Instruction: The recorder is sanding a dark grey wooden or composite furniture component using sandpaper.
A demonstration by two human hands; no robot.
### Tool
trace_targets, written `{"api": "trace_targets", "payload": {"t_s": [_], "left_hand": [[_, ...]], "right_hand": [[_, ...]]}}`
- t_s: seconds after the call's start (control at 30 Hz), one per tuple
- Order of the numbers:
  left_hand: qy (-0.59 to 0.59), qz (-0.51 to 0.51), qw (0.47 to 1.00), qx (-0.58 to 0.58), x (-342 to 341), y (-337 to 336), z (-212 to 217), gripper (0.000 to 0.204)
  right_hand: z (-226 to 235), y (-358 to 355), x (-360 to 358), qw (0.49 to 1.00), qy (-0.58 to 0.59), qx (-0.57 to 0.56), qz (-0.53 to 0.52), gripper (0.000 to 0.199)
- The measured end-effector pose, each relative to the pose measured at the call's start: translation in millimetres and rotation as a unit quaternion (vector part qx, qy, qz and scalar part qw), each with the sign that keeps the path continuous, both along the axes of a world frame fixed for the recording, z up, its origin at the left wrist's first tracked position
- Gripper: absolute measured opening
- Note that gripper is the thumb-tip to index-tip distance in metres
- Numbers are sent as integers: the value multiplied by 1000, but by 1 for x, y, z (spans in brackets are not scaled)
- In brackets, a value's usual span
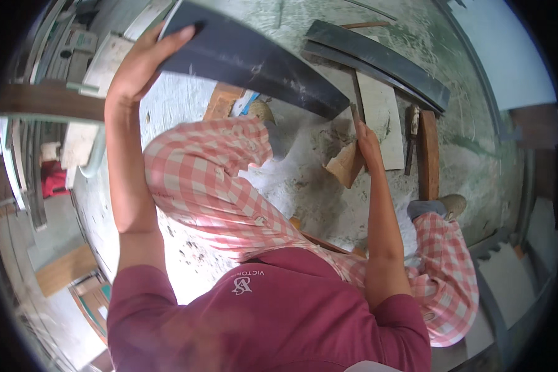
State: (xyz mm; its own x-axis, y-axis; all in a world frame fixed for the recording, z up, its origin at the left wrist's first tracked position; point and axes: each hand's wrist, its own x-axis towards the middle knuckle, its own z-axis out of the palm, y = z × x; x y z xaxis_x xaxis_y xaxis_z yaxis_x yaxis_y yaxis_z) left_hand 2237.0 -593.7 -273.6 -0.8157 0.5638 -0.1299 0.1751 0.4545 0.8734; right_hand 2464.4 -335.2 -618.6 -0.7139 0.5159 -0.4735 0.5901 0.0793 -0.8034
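My left hand (pixel 139 65), raised at the upper left, grips one end of a long dark grey board (pixel 248 62). Its thumb lies on the board's face and the other fingers are hidden behind. The board slants down to the right, its far end close to my right hand (pixel 368 146). That hand is closed on a curled sheet of brown-backed paper (pixel 347 164), which looks like sandpaper and has a darker grey face. Whether the paper touches the board is hard to tell.
Two dark boards (pixel 378 65) lie stacked on the floor ahead, above a pale panel (pixel 381 118). Beside it are a chisel-like tool (pixel 411 139) and a brown wooden block (pixel 428 155) near my right foot (pixel 452 206). Another wooden block (pixel 223 99) lies by my left foot. Shelves with scraps stand left.
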Motion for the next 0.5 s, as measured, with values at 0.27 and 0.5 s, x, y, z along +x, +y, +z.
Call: {"api": "trace_targets", "payload": {"t_s": [0.27, 0.5], "left_hand": [[-122, 6, 976, 181, -81, -21, -9, 24], [95, 57, 983, 145, -83, -103, 44, 29]], "right_hand": [[45, -9, -26, 989, 120, -92, 9, 65], [57, -3, -8, 990, 119, -73, -22, 59]]}}
